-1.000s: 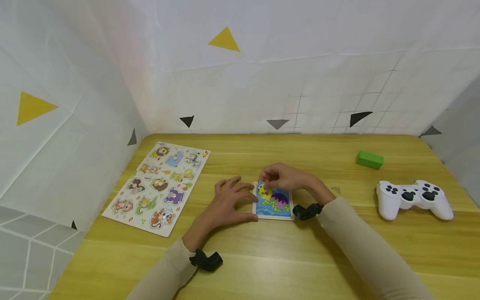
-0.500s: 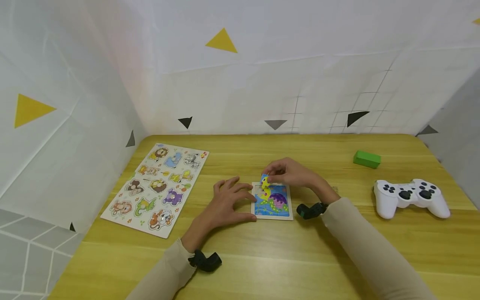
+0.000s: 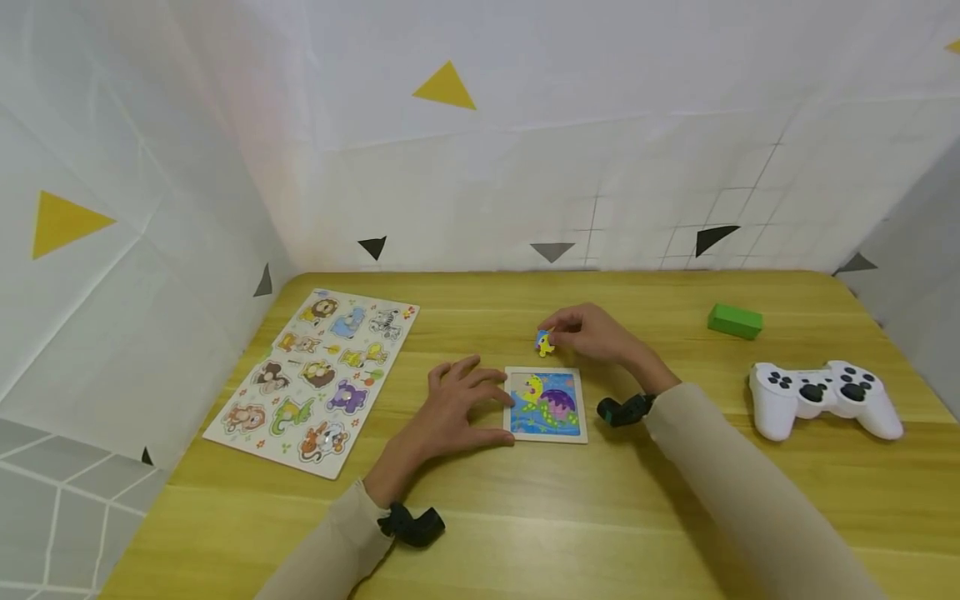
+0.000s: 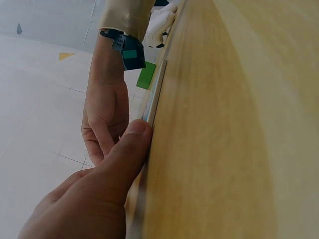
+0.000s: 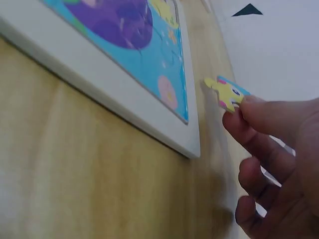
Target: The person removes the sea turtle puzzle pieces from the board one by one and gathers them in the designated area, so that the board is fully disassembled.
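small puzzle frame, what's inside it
Inside the puzzle frame, pieces show a purple-shelled animal, with a pale gap at the far left corner. The base beneath the pieces is covered; the left hand hides part of the edge.

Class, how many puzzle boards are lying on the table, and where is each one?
2. The large animal board lies toward the left of the table; the small framed puzzle lies nearer the middle, beside the left hand. No others show.
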Tool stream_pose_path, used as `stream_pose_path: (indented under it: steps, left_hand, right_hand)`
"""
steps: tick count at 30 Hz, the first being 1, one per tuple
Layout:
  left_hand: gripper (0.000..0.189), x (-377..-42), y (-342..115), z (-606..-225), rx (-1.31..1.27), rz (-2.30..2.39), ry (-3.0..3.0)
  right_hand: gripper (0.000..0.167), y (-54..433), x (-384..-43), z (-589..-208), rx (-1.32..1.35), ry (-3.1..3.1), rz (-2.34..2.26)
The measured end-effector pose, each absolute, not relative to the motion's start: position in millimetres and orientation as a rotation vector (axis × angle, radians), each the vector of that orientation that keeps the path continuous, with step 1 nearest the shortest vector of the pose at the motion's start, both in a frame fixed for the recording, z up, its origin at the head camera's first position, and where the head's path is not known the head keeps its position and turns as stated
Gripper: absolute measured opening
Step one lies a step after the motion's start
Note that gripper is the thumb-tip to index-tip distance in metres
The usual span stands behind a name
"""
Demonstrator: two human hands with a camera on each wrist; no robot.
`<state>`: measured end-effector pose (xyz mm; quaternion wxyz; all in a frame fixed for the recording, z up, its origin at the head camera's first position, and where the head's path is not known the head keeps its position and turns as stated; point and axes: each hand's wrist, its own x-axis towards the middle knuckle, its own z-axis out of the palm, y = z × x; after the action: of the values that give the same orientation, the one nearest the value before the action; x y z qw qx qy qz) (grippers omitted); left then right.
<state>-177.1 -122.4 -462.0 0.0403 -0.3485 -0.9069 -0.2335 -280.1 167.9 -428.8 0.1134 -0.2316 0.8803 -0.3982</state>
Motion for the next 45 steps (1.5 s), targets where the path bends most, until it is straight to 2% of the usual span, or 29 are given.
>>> stream_pose_path:
  steps: [6, 18, 32, 45]
  left_hand:
    - [0.043, -176.6, -121.6, -462.7, -1.067, -0.720, -2.776]
    - [0.044, -177.8, -122.5, -462.0, -1.052, -0.708, -2.795]
    - [0.044, -177.7, -122.4, -461.8, -1.063, -0.709, -2.778]
    - [0.044, -176.9, -122.5, -463.2, -1.049, -0.688, -2.787]
  right_hand:
    - [0.027, 168.6, -290.1, -430.7, -0.610, 2.611, -1.108]
    - [0.039, 167.7, -289.4, -425.4, -0.639, 2.545, -1.035]
    - [0.038, 167.9, -299.9, -437.6, -0.806, 2.697, -1.004]
    - [0.040, 159.0, -326.7, -444.2, -0.797, 2.847, -0.781]
